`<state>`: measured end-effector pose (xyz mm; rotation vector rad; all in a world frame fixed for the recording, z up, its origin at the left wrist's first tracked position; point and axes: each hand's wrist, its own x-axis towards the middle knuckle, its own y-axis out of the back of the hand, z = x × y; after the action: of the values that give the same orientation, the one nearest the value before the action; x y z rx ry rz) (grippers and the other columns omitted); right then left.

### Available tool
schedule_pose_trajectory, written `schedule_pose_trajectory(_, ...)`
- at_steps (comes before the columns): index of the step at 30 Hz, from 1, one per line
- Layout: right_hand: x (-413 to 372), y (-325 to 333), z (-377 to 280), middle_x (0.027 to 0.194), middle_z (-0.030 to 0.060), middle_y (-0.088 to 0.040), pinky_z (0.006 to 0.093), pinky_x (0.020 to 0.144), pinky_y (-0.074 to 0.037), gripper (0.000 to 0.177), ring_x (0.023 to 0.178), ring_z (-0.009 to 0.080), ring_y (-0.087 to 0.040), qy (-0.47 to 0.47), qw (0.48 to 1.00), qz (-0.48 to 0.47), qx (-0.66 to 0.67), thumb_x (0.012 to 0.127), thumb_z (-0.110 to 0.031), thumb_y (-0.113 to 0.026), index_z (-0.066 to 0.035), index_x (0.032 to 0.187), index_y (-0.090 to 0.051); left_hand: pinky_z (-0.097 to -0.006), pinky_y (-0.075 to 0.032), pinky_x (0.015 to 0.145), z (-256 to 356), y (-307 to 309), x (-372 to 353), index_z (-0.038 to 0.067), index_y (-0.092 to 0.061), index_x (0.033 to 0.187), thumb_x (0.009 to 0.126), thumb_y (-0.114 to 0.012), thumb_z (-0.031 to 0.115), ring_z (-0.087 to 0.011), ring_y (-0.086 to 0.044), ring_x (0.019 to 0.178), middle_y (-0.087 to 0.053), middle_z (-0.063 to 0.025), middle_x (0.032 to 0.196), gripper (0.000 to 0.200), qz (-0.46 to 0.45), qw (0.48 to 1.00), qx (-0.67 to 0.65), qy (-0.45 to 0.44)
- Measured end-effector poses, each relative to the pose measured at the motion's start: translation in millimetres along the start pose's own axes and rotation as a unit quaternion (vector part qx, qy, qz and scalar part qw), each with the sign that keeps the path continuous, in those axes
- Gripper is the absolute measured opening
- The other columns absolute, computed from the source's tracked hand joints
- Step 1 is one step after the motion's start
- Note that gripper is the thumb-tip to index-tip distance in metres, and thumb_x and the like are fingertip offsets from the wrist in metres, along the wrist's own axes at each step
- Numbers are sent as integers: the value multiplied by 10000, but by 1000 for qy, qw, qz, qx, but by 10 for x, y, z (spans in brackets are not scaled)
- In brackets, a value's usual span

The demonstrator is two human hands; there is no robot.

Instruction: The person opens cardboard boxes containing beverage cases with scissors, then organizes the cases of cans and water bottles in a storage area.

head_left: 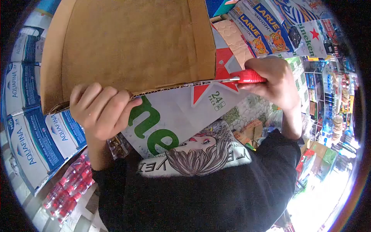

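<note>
A large sheet of cardboard from a beer carton (pixel 131 42) stands tilted in front of me, its brown inner side up and its folded flaps along the sides. My left hand (pixel 102 108) is closed over its near edge at the left, fingers on top. My right hand (pixel 276 79) grips a red-handled box cutter (pixel 250 76), its metal end pointing left at the right end of that edge. Below the edge hangs the printed white panel (pixel 174 112) with green letters, a red star and "24 PACK". The blade is mostly hidden along the cardboard.
Blue-and-white Aquafina cartons (pixel 34 143) are stacked at the left. Shrink-wrapped bottles with red caps (pixel 69 189) stand on the floor below them. Larue cartons (pixel 266 29) and a Heineken carton (pixel 309 38) lie at the upper right. Shelves of goods (pixel 328 96) line the right side.
</note>
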<state>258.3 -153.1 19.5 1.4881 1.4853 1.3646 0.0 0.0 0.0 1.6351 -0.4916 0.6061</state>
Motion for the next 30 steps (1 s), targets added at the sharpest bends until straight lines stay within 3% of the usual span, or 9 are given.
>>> schedule_pose_trajectory(3, 2, 1, -36, 631, 96, -553, 320, 468, -408, 315, 546, 260, -541, -23, 999, -27, 0, 573, -289, -667, -64, 758, -547, -258, -265, 462, 1, 38, 2, 80, -516, 599, 579, -651, 194, -136, -403, 445, -448, 14, 495, 178, -50, 999, -13, 10)
schedule_pose_trajectory(11, 105, -3, -157, 625, 96, -550, 331, 457, -405, 337, 542, 262, -541, -25, 999, 1, -27, 571, -306, -665, -54, 751, -534, -255, -254, 454, 9, 37, -26, 85, -501, 598, 593, -647, 193, -125, -394, 447, -425, 16, 503, 181, -58, 998, 0, -14)
schedule_pose_trajectory(15, 72, 3, -191, 626, 107, -545, 333, 460, -406, 348, 546, 267, -541, -60, 997, -29, -47, 577, -311, -661, -46, 765, -533, -253, -253, 454, 4, 20, -20, 86, -500, 600, 601, -642, 191, -122, -394, 453, -426, 17, 508, 177, -47, 999, -3, -12)
schedule_pose_trajectory(30, 103, 117, -202, 596, 83, -541, 329, 452, -403, 315, 538, 249, -541, -29, 996, -46, -65, 610, -331, -631, -72, 761, -535, -261, -257, 460, -11, -31, -19, 84, -507, 596, 542, -660, 187, -138, -405, 455, -439, 12, 503, 192, -13, 1000, -4, -3)
